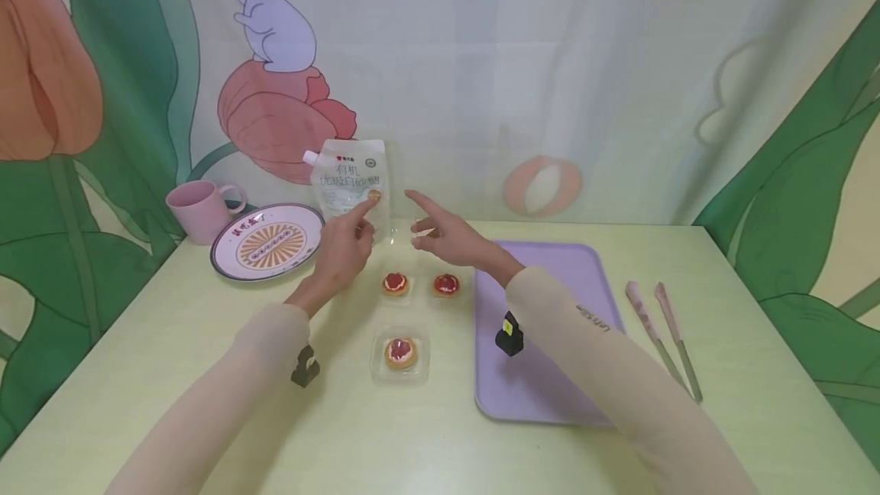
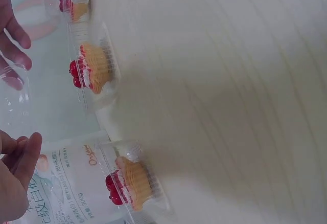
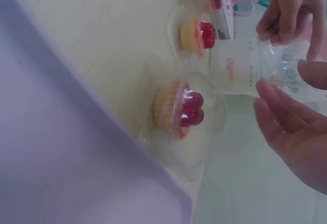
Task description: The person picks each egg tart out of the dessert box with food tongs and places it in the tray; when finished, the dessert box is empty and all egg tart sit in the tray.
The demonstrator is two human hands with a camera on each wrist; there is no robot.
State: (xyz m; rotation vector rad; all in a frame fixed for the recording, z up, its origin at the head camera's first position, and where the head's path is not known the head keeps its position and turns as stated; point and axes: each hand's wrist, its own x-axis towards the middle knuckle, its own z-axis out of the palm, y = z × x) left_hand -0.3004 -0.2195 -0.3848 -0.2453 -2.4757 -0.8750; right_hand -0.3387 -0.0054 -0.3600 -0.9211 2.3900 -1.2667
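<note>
Both hands are raised at the back of the table, in front of a white sugar pouch point(image 1: 351, 174). My left hand point(image 1: 344, 247) pinches one side of a clear plastic box point(image 2: 14, 104), its index finger stretched out. My right hand point(image 1: 450, 239) holds the other side between thumb and fingers, its index finger also extended. The box is hard to make out in the head view. Below the hands are three cherry-topped tarts in clear packs: a left tart point(image 1: 395, 283), a right tart point(image 1: 446, 285) and a front tart point(image 1: 401, 354).
A purple tray point(image 1: 550, 396) lies under my right forearm. Two pink-handled knives or spreaders point(image 1: 642, 308) are to its right. At the back left, a patterned plate point(image 1: 275, 243) leans by a pink mug point(image 1: 199, 212). A printed curtain point(image 1: 440, 82) hangs behind the table.
</note>
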